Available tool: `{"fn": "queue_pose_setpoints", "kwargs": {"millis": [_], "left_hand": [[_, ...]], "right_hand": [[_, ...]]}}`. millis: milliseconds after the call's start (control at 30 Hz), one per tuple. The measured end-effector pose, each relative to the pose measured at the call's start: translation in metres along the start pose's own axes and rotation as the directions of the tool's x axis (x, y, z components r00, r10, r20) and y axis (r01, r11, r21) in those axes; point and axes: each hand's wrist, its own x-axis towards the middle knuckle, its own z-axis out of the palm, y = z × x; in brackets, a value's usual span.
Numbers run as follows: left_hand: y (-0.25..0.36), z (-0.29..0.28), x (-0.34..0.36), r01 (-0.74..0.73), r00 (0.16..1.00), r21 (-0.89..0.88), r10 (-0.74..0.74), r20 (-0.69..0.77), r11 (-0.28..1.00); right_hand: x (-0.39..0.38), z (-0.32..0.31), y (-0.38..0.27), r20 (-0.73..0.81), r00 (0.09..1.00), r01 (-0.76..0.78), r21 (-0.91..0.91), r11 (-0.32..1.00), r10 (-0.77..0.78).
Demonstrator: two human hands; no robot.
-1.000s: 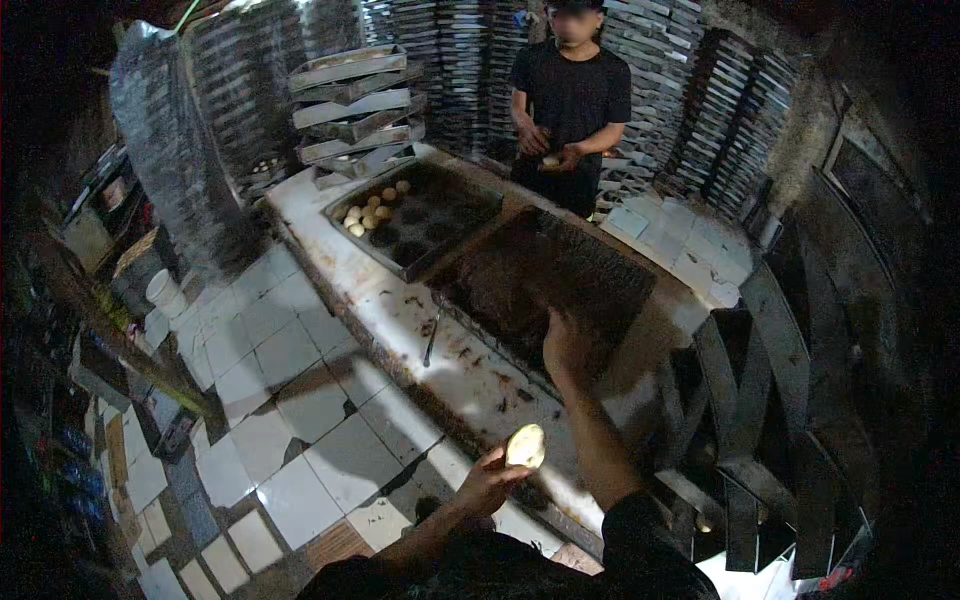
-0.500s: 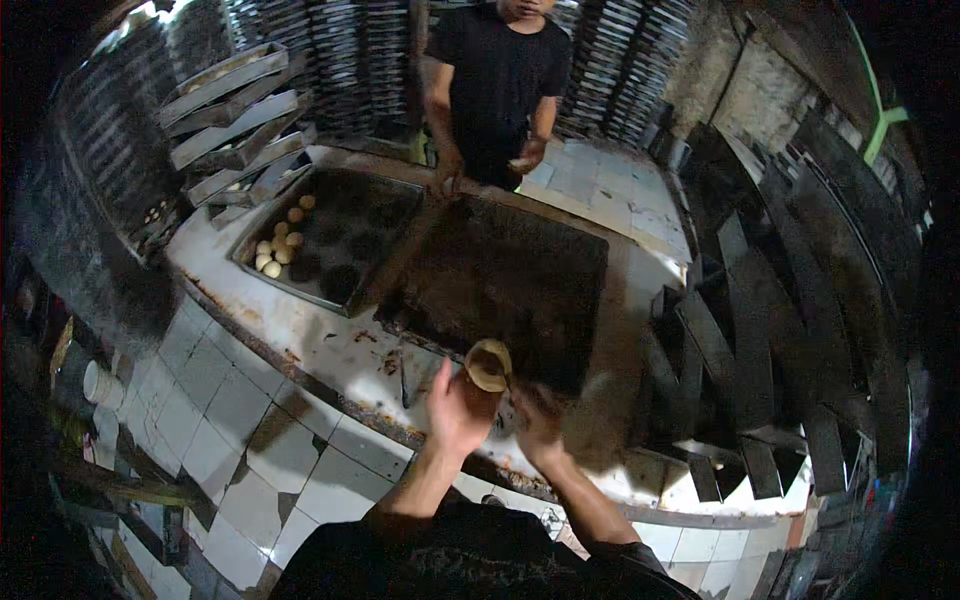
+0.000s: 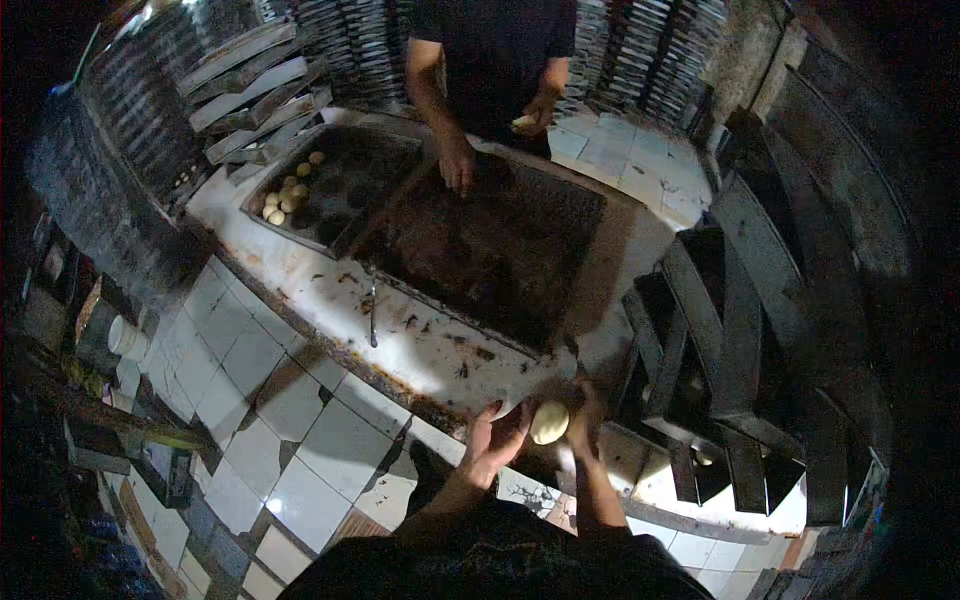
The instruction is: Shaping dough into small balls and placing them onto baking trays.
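A pale round dough ball (image 3: 550,423) sits between my two hands, near my body and over the front edge of the counter. My left hand (image 3: 497,440) curls against its left side. From the right, my right hand (image 3: 586,420) presses against the ball; its fingers are dim and smeared. A dark slim thing (image 3: 572,348) shows just above the right hand, too unclear to name. Several browner dough balls (image 3: 288,195) are grouped at the left of a dark tray (image 3: 335,246) on the counter. A thin metal tool (image 3: 374,315) lies on the white ledge.
Across the counter a co-worker (image 3: 495,60) reaches over a large dark recessed pan (image 3: 480,255), holding a pale piece in one hand. Long metal trays (image 3: 740,300) are stacked crosswise at the right, more trays (image 3: 250,90) at the back left. Cracked white tiles (image 3: 240,410) cover the floor.
The hollow dough cup with dark inside is now a rounded ball, and my hands have moved right and nearer my body. The co-worker's arm now reaches over the dark pan.
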Motion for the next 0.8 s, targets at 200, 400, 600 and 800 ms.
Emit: {"fn": "queue_pose_setpoints", "kwargs": {"millis": [200,400,600,800], "left_hand": [[0.026,0.047,-0.013,-0.554,0.832,0.371,0.475,0.286,0.746],[-0.025,0.016,-0.059,-0.546,0.79,0.73,0.543,0.286,0.41],[-0.003,-0.031,-0.107,-0.582,0.758,0.78,0.502,0.417,0.23],[0.002,-0.074,-0.162,-0.383,0.848,0.899,0.468,0.25,0.213]], "right_hand": [[0.058,-0.021,-0.045,0.26,0.957,-0.115,-0.079,0.99,0.132],[0.057,-0.017,-0.067,0.26,0.95,0.246,-0.288,0.926,-0.171],[0.033,-0.038,-0.047,0.159,0.974,0.187,-0.154,0.97,-0.163],[-0.073,-0.049,-0.091,0.146,0.968,-0.095,-0.545,0.833,0.205]]}}
